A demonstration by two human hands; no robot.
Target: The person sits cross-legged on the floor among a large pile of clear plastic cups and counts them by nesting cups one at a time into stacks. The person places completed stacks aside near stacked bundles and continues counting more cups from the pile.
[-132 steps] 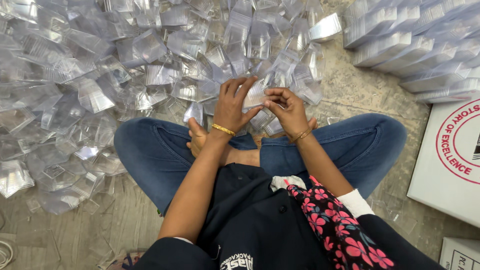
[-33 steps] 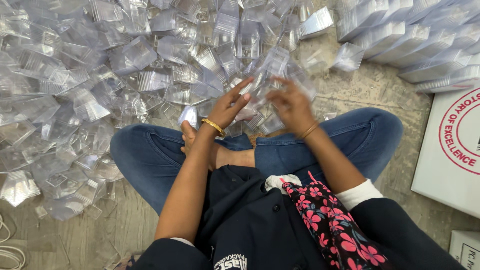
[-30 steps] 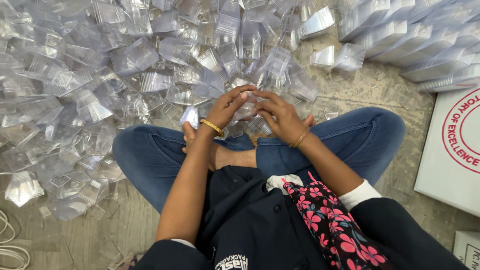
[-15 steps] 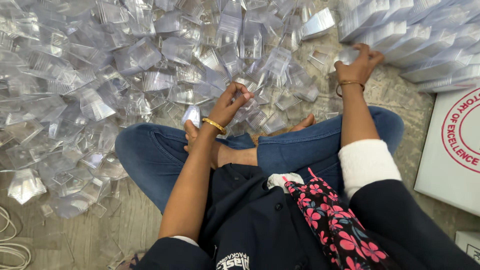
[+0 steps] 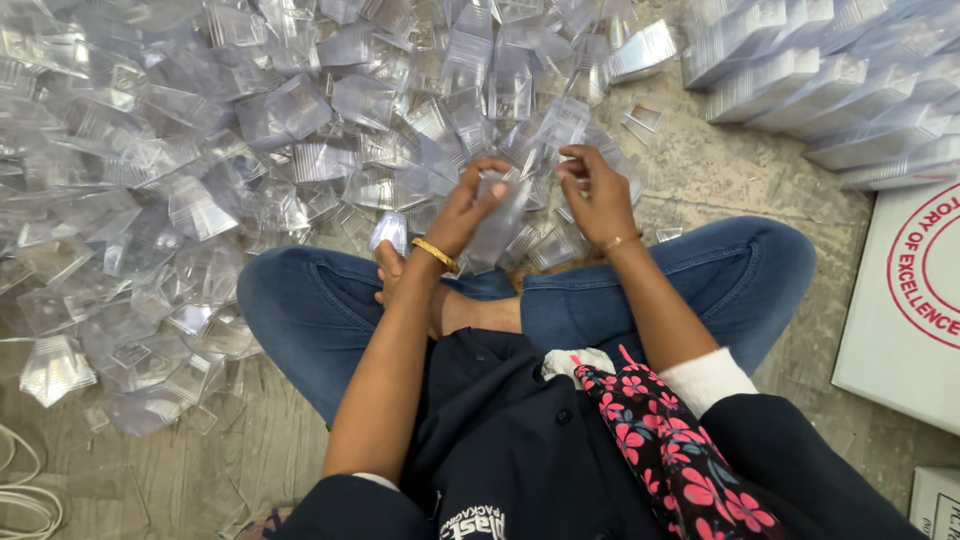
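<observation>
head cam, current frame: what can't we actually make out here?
- Head view: the left hand holds a clear plastic piece; its shape blends into the heap of clear containers behind.
- Right hand: fingers curled, grip contents unclear.
- Stacked containers and white box: cut off by the frame edge.
- Floor under the heap: hidden.

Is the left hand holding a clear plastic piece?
Yes: the left hand has its fingers closed around a clear plastic piece raised above the lap.

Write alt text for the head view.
Seated cross-legged on the floor, a person's left hand grips a clear plastic piece, right hand close beside it. A loose pile of such pieces spreads ahead; neat stacks lie upper right.
</observation>
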